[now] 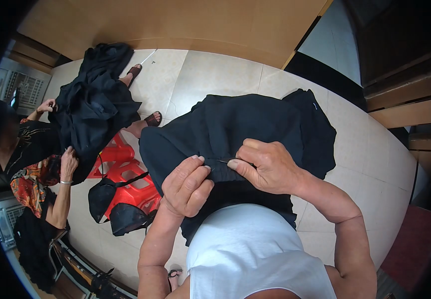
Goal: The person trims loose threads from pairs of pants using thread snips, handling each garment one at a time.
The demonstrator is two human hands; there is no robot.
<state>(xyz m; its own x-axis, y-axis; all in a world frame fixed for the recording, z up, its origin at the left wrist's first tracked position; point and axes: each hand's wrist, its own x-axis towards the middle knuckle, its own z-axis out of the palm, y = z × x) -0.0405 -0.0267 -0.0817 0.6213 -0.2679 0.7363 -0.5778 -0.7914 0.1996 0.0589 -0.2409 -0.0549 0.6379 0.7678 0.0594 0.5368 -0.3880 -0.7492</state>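
The black cloth [247,119] is spread out in front of the white top [245,239], beneath and beyond both hands, with its near edge against the top and folds bunched at its right end. Its worked spot lies between the fingertips, where a slim dark tool [224,161] is pointed leftward. By the left hand [186,187], thumb and forefinger are closed in a pinch at the cloth, the other fingers being curled in; whether a thread is also held cannot be told. By the right hand [270,167], the tool is gripped between thumb and bent forefinger, its tip left showing near the left fingertips. To the left, two black pouch-like pieces [128,218] are lying at a red stool [138,192]; their insides cannot be made out. Both forearms are angled inward, the left raised from below and the right brought in from the lower right, with its elbow bent. Farther left, another dark garment [93,107] is held in both hands by a seated person [36,149]
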